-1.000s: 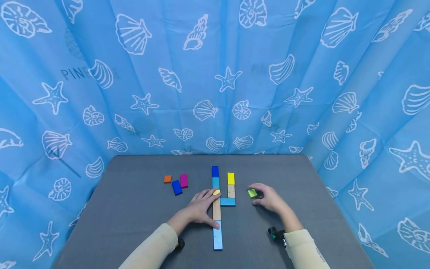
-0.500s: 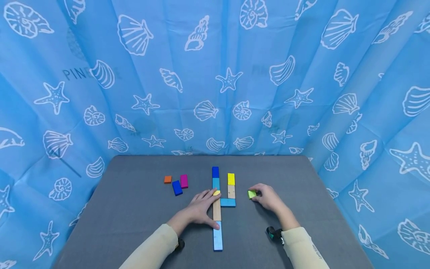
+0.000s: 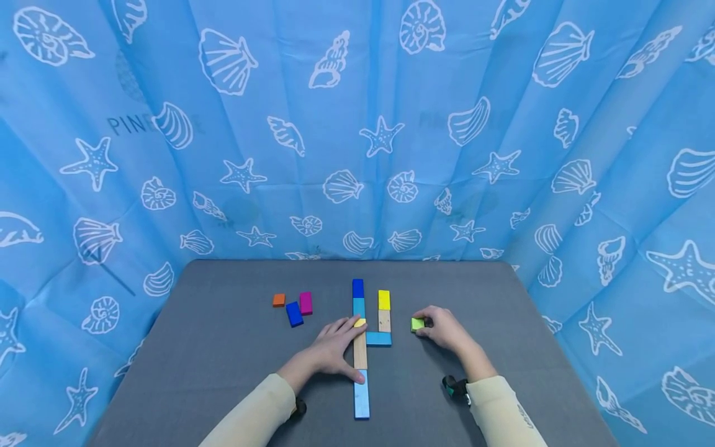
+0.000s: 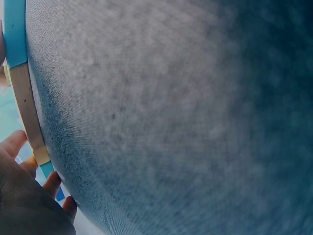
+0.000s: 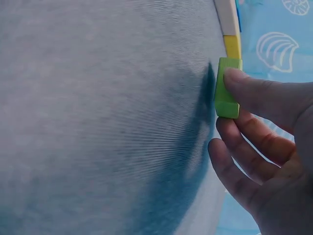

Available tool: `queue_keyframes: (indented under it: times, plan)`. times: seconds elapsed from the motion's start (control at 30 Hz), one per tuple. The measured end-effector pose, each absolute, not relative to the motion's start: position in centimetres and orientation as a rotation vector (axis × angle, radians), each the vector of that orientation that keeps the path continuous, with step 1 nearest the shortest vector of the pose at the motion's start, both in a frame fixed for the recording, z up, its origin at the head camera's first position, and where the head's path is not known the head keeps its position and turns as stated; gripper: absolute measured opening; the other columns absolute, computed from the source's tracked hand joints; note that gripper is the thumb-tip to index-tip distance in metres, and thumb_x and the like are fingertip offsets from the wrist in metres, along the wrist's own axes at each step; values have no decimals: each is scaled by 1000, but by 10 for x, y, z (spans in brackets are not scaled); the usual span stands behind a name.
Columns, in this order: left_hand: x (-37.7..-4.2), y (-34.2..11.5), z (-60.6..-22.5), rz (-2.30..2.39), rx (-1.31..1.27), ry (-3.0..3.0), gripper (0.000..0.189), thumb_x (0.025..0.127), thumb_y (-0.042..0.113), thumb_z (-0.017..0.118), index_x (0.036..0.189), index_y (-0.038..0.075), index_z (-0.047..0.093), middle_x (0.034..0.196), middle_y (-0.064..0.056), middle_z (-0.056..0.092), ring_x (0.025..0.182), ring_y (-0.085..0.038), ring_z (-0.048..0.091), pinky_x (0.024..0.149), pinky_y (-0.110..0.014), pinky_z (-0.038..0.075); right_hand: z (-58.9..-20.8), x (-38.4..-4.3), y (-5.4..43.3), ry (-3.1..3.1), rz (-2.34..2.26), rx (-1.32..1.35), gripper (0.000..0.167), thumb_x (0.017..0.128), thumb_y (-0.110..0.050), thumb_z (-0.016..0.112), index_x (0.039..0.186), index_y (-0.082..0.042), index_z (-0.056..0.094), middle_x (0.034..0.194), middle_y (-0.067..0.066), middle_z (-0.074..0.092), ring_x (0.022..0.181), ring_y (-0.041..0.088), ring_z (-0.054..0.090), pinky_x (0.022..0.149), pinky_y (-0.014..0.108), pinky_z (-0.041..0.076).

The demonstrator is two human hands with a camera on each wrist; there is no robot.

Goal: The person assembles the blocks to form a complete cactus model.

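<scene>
A line of wooden blocks runs up the middle of the head view: dark blue point(image 3: 358, 288), teal point(image 3: 359, 307), yellow point(image 3: 360, 323), bare wood point(image 3: 360, 355) and light blue point(image 3: 362, 403). My left hand point(image 3: 329, 351) rests on it with fingers spread, a fingertip at the yellow block and the thumb on the light blue one. To the right, a side branch has a blue block point(image 3: 378, 339), a bare wood block point(image 3: 384, 320) and a bright yellow block point(image 3: 383, 300). Right of that branch, my right hand point(image 3: 447, 329) pinches a lime green block point(image 5: 226, 100) between thumb and fingers.
Loose on the left of the grey table point(image 3: 212, 347) lie an orange block point(image 3: 278, 300), a dark blue block point(image 3: 294, 314) and a magenta block point(image 3: 305, 303). A blue shell-print curtain point(image 3: 357, 124) hangs behind the table.
The lime green block has turned a little in my right fingers and shifted slightly left, with the right hand following. My left hand stays in place on the line of blocks.
</scene>
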State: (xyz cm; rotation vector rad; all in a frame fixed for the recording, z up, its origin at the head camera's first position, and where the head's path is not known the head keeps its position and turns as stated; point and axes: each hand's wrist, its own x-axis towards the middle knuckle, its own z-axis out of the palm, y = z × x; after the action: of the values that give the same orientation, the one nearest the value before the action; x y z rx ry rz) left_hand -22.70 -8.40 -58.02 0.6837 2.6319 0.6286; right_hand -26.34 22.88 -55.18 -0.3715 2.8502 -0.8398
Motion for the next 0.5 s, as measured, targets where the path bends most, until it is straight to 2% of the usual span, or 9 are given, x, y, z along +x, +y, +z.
queue_keyframes:
  times: [0.5]
  plan:
    - [-227, -83, -577, 628, 678, 2620, 116, 65, 78, 76, 161, 37, 24, 171, 8, 8, 155, -31, 13, 121, -62, 14, -532, -291, 216, 2852, -944, -415, 33, 89, -12, 77, 122, -5, 72, 117, 11, 68, 107, 30, 65, 91, 48, 55]
